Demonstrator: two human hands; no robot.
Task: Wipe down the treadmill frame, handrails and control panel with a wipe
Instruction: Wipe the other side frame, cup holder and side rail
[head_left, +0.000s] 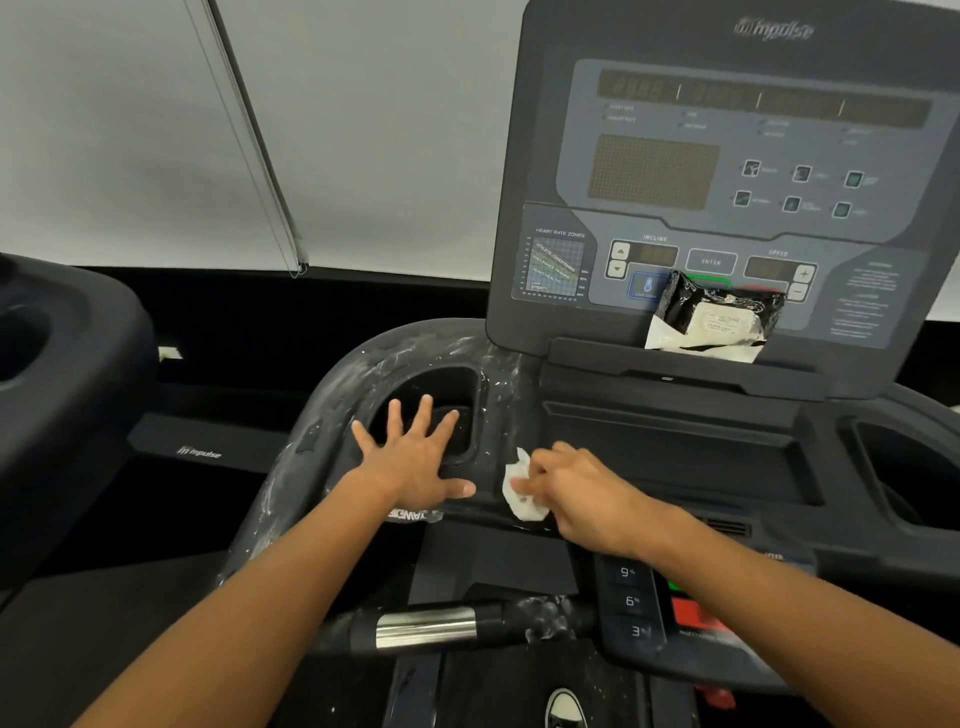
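The right hand (576, 488) pinches a crumpled white wipe (521, 488) in a narrow grip, pressing it on the treadmill frame (332, 395). The left hand (415, 462), fingers spread wide, rests flat at the cup holder (447, 395) edge.

Right hand (576, 488) pinching crumpled white wipe (521, 488) against treadmill frame (332, 395); left hand (415, 457) lying flat, fingers spread, beside cup holder (441, 395). Wipe pack (717, 317) leaning on control panel (727, 156).

Crumpled white wipe (522, 488) on the smeared dark treadmill frame (332, 395) beside the cup recess.
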